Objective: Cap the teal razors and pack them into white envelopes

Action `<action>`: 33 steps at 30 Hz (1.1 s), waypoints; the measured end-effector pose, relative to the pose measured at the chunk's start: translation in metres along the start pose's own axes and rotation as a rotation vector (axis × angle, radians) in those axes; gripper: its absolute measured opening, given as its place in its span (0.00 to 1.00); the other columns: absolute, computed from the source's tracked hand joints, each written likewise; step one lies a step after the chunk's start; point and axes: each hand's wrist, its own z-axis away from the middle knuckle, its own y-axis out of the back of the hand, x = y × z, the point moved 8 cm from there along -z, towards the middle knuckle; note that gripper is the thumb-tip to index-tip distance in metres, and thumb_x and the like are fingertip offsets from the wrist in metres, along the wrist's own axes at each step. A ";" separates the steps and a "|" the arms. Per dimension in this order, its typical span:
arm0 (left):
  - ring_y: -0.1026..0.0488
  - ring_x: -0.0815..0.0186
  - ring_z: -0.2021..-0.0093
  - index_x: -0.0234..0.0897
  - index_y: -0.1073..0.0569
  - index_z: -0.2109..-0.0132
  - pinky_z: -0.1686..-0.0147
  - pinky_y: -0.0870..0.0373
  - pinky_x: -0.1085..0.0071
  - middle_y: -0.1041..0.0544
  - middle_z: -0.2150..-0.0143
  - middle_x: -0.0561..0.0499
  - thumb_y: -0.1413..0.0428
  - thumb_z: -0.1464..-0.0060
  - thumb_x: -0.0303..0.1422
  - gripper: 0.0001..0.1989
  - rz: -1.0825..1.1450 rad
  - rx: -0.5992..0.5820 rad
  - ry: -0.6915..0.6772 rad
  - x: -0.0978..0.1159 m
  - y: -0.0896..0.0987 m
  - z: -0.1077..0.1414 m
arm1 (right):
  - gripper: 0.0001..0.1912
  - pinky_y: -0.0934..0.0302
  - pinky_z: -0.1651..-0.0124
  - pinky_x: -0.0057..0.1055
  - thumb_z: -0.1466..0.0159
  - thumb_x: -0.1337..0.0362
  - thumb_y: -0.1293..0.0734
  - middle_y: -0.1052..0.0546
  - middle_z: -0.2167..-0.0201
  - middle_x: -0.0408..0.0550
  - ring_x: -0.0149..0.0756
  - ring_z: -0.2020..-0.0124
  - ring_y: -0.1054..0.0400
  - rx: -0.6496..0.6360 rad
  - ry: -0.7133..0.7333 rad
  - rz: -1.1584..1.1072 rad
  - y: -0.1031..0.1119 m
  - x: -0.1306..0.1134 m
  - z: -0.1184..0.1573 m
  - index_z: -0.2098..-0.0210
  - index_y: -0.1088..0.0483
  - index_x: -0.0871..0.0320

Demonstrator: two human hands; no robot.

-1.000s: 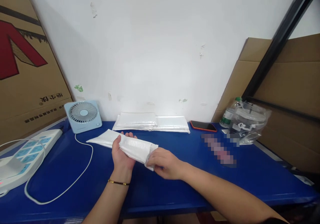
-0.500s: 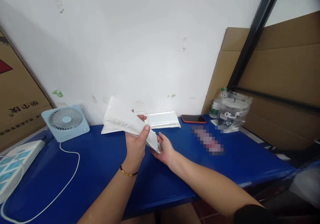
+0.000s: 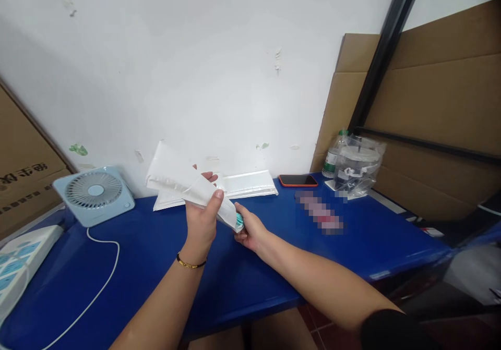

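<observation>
A long white packet (image 3: 195, 188) is held above the blue table (image 3: 156, 266), slanting from upper left to lower right. My left hand (image 3: 203, 217) is closed around its middle, thumb on top and fingers behind. At its lower right end, my right hand (image 3: 250, 228) pinches the edge. Something teal (image 3: 239, 221) shows in the opening at that end, beside my right fingertips. Behind my left hand, flat white packets (image 3: 252, 184) lie on the table by the wall.
At the left are a light blue fan (image 3: 95, 193) with a white cable and a power strip (image 3: 29, 258). At the back right lie a phone (image 3: 298, 181), a blurred pinkish item (image 3: 319, 213), a bottle (image 3: 331, 159) and a bagged container (image 3: 358, 167).
The view has shifted a little. The held packet's lower right end now shows more of the teal material, and both hands appear slightly further left.
</observation>
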 end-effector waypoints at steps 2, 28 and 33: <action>0.33 0.60 0.47 0.47 0.40 0.41 0.46 0.37 0.63 0.32 0.47 0.48 0.38 0.53 0.35 0.33 -0.008 0.014 -0.015 0.003 0.001 -0.002 | 0.16 0.64 0.89 0.17 0.42 0.53 0.34 0.37 0.87 0.35 0.20 0.91 0.52 -0.037 0.030 0.017 -0.002 -0.003 0.000 0.72 0.39 0.58; 0.29 0.59 0.51 0.40 0.37 0.47 0.52 0.33 0.62 0.28 0.51 0.44 0.36 0.58 0.33 0.30 -0.158 -0.101 0.056 -0.025 0.013 -0.002 | 0.18 0.48 0.62 0.31 0.36 0.53 0.41 0.30 0.71 0.49 0.38 0.63 0.37 0.346 0.816 1.631 0.030 -0.076 -0.004 0.75 0.31 0.57; 0.27 0.64 0.57 0.40 0.35 0.49 0.53 0.32 0.65 0.25 0.57 0.48 0.38 0.55 0.36 0.26 -0.012 0.117 0.076 -0.037 0.039 -0.009 | 0.15 0.49 0.57 0.35 0.36 0.54 0.40 0.29 0.68 0.48 0.40 0.59 0.39 0.324 0.783 1.636 0.031 -0.077 -0.005 0.72 0.29 0.56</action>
